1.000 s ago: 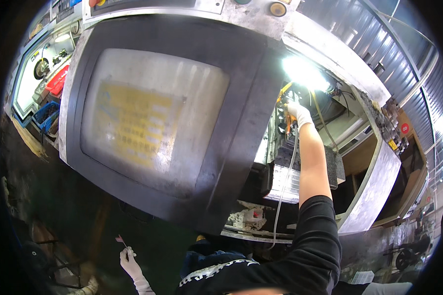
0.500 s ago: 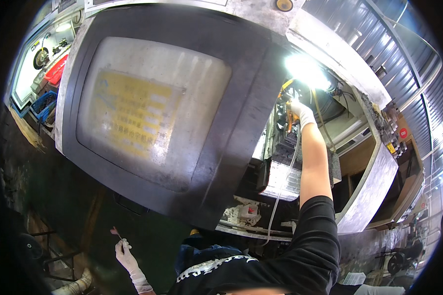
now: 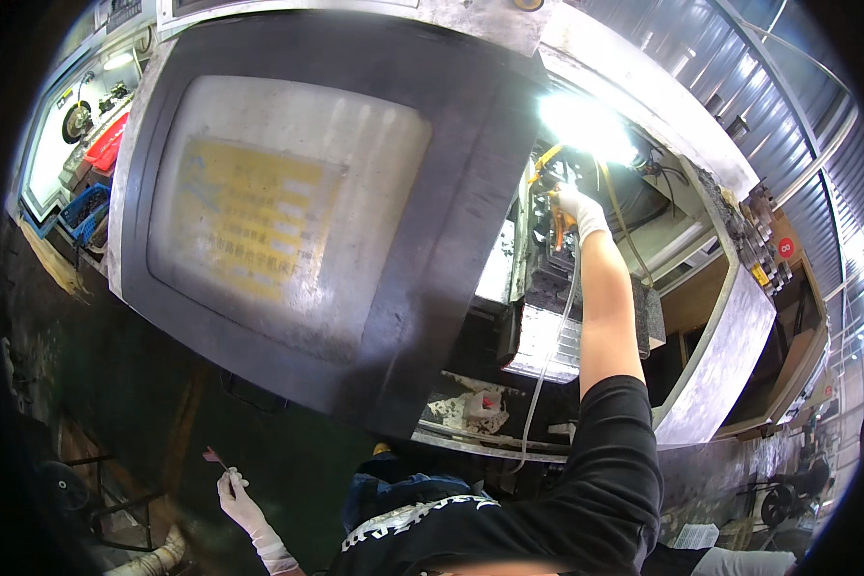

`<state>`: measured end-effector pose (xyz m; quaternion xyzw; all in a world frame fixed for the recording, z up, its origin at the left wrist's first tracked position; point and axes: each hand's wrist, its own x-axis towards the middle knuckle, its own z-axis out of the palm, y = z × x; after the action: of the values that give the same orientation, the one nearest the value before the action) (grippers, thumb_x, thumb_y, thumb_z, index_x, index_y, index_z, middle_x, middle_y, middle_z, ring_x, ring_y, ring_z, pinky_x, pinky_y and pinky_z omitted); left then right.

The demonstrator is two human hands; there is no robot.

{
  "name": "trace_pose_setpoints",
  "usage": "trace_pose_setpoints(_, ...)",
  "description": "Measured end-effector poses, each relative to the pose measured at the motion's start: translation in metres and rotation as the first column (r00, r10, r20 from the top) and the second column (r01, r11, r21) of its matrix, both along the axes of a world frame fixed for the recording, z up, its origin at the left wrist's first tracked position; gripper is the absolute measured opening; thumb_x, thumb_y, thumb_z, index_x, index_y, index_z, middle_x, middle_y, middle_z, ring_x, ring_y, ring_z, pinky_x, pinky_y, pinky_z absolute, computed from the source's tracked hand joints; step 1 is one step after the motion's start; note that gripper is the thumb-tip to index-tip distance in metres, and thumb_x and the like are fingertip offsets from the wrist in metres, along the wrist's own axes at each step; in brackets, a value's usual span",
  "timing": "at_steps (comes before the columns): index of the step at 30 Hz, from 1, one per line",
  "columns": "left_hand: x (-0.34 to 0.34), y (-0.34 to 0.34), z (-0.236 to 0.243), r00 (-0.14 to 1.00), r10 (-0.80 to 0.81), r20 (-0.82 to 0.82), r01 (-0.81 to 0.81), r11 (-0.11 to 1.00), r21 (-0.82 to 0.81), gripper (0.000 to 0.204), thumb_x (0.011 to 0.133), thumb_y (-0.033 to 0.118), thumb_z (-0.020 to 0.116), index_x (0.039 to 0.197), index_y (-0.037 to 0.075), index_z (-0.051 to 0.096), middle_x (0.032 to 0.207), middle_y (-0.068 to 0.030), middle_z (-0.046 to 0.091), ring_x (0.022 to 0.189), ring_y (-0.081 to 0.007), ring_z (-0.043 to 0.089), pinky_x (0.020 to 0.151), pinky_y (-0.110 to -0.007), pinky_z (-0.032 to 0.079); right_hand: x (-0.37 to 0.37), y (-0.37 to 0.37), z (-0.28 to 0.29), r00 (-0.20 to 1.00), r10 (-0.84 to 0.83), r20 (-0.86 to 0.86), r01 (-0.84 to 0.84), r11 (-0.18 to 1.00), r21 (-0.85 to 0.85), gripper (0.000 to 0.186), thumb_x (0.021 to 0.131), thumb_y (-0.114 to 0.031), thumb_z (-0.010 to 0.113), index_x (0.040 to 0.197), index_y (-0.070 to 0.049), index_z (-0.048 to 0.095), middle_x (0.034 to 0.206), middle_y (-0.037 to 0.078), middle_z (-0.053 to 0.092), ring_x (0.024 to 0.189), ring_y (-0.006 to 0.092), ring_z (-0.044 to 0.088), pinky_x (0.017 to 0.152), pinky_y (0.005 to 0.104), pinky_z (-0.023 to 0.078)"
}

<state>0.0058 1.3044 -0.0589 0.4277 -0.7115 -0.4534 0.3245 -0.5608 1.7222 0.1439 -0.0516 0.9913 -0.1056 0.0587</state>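
My right hand (image 3: 583,213), in a white glove, reaches into the open bay of a machine. Its fingers are wrapped round an orange tool (image 3: 559,230) that looks like an air blow gun; a pale hose (image 3: 544,370) hangs down below it. Dark metal fixtures and a yellow hose (image 3: 545,161) are close to these fingers. Low at the left, well away from the machine, my gloved left hand (image 3: 243,511) pinches a small thin piece (image 3: 212,455) with a reddish flat end. The glove hides the rest of that piece.
A dark sliding door (image 3: 432,288) with a cloudy window fills the left and middle. Bright lamp (image 3: 586,125) glares over the bay. A metal block (image 3: 544,341) sits below the fixtures, and a slanted metal panel (image 3: 715,374) bounds the right. Blue crates (image 3: 88,206) stand far left.
The view has shifted slightly, so the machine sits further left. My right hand has moved a little rightward against the fixtures, still gripping the orange tool. My left hand keeps its pinch.
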Motion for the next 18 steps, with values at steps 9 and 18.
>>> trace_pose_setpoints(9, -0.066, 0.022, 0.122, 0.928, -0.188, -0.322, 0.125, 0.970, -0.207, 0.013, 0.083, 0.009, 0.041, 0.074, 0.000, 0.046, 0.070, -0.0028, 0.043, 0.063, -0.0112, 0.036, 0.063, -0.023, 0.032, 0.176, 0.049, 0.012, 0.998, 0.000, -0.063, -0.042, 0.746, -0.665, 0.021, 0.077, -0.015, 0.051, 0.091, 0.001, 0.051, 0.074, 0.006, 0.055, 0.065, 0.0145, 0.051, 0.064, 0.0268, 0.041)
trace_pose_setpoints(18, -0.152, 0.141, 0.157, 0.310, -0.729, -0.610, 0.802, 0.545, -0.245, 0.026, 0.081, 0.025, 0.049, 0.073, 0.001, 0.046, 0.069, -0.0027, 0.038, 0.060, -0.0125, 0.032, 0.056, -0.025, 0.029, 0.414, 0.135, -0.169, 0.847, -0.512, -0.142, 0.416, 0.806, -0.421, 0.041, 0.064, -0.026, 0.062, 0.099, -0.006, 0.053, 0.084, 0.015, 0.056, 0.079, 0.0300, 0.054, 0.069, 0.0347, 0.043)
